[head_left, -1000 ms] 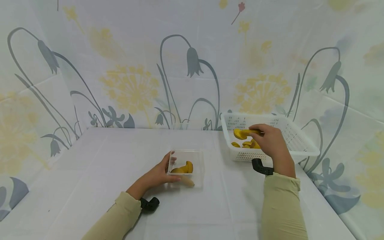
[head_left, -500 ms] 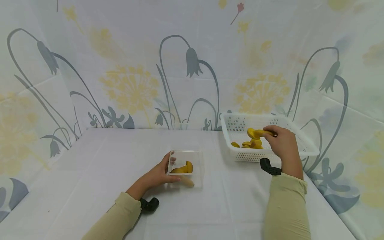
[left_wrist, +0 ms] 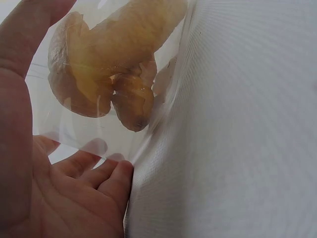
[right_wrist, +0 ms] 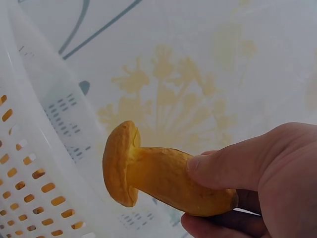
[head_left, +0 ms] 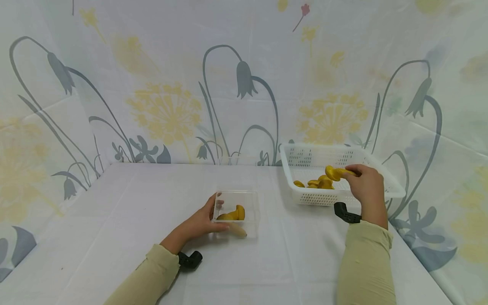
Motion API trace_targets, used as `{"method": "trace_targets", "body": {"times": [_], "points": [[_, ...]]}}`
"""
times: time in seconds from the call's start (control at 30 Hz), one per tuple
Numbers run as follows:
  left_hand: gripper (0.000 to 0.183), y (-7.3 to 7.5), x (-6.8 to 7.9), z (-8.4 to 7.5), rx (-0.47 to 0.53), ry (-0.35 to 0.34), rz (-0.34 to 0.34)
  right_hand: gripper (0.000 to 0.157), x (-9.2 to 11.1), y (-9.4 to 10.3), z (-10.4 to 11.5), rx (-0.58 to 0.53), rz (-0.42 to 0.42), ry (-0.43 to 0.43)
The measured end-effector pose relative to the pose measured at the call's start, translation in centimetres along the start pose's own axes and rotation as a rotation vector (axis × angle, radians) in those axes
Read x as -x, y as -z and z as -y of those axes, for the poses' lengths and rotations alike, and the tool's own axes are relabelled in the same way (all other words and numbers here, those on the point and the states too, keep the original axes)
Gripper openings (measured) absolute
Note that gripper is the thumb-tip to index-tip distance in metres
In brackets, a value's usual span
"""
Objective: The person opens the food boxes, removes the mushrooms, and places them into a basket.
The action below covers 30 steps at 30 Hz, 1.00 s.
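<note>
Soft, even, slightly dim light with faint, blurry-edged shadows

On one table (head_left: 171,190), one basket (head_left: 314,199) and one box (head_left: 251,207). In the right grip (head_left: 364,184), one mushroom (right_wrist: 163,178); in the box, at least two mushrooms (head_left: 239,212); in the basket, at least three mushrooms, the exact numbers there lost to overlap. Two grips in all, counting the left grip (head_left: 206,218); two sleeves (head_left: 366,258); two wrist cameras (head_left: 192,260).

Box (head_left: 250,207) stands on table (head_left: 152,190), mushrooms (head_left: 233,214) inside, left hand (head_left: 202,218) at its left; basket (head_left: 310,198) sits farther back, right, containing more mushrooms (head_left: 322,183), right hand (head_left: 367,186) above.
</note>
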<state>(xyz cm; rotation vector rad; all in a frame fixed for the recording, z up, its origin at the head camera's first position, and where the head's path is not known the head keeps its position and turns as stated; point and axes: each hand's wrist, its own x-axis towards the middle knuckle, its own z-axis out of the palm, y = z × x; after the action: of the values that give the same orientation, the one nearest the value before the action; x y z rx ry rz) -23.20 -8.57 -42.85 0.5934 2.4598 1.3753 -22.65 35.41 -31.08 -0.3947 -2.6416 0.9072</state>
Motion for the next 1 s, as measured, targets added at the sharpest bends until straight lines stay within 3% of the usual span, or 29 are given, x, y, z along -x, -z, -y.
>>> {"method": "trace_targets", "body": {"times": [0.4,1.0], "points": [[0.113,-0.1,-0.1,0.1,0.001,0.002,-0.004,0.04,-0.5,-0.3,-1.0,0.005,-0.039,-0.113],[0.114,-0.1,0.1,0.0,0.022,0.004,-0.01,0.041,-0.7,-0.1,-2.3,0.021,-0.044,-0.162]]}}
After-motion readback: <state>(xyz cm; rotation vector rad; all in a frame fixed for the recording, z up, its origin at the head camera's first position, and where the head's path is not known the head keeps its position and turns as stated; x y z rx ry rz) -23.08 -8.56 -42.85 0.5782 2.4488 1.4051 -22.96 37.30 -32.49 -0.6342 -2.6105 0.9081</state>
